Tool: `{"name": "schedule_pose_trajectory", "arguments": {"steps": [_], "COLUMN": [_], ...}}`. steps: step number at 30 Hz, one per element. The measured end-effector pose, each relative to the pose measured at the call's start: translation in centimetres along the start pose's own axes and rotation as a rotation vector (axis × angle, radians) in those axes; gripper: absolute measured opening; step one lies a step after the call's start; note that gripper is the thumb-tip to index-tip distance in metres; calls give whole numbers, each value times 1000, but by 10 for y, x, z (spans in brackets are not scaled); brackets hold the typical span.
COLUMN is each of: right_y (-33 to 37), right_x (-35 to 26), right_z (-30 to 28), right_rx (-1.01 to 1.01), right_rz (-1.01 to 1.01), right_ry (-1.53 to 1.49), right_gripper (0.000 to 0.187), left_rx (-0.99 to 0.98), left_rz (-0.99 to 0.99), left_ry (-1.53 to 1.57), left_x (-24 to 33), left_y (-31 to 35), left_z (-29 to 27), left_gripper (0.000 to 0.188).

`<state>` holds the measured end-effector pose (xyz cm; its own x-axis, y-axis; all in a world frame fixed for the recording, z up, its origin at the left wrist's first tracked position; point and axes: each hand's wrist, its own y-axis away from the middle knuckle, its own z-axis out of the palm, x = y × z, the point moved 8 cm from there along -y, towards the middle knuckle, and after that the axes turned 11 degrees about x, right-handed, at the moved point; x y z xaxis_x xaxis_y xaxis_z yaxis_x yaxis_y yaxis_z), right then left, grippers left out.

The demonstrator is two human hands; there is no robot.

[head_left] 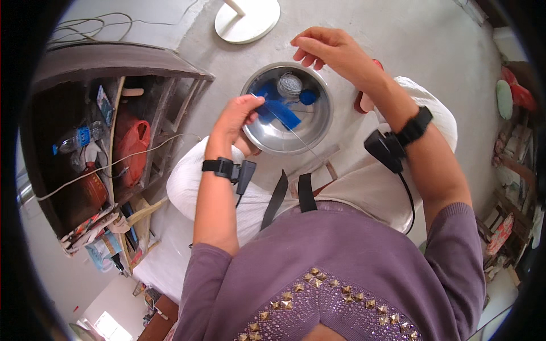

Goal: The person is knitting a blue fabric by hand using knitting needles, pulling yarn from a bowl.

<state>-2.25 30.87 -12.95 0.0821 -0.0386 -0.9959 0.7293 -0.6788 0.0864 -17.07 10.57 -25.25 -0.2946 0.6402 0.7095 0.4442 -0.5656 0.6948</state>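
Observation:
My left hand (241, 113) is closed in a pinch on a small piece of blue knitting (282, 115) at the left side of a shiny metal basin (315, 136). A thin knitting needle (304, 143) sticks out from the piece toward my lap. In the basin lie a ball of grey yarn (289, 85) and a smaller ball of blue yarn (307, 97). Raised over the basin's far right rim, my right hand (327, 48) has loosely bent fingers, somewhat apart, with nothing visible in them.
To the left stands a dark wooden cabinet (125, 59) holding a plastic bottle (82, 138) and a red plastic bag (133, 150). A round white stand base (256, 25) rests on the floor beyond the basin. A pale cable (136, 152) crosses the cabinet front. Clutter lines the right wall.

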Motion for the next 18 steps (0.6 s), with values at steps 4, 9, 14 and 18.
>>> {"name": "schedule_pose_trajectory", "arguments": {"steps": [4,9,14,18], "right_y": [12,23,9,-4], "right_x": [-8,-48,-80,-57], "right_z": [14,22,61,88], "right_rx": [-62,-91,-237,-275], "right_rz": [-108,-346,-401,-143], "right_ry": [39,125,92,31], "right_gripper": [34,35,35,37], "left_rx": [53,-80,-88,-94], "left_rz": [294,558,596,470], "left_ry": [131,184,131,199], "left_x": [77,148,169,154], "left_y": [69,136,137,107], "left_z": [-12,-7,-8,-6], "left_gripper": [19,18,17,17]}}
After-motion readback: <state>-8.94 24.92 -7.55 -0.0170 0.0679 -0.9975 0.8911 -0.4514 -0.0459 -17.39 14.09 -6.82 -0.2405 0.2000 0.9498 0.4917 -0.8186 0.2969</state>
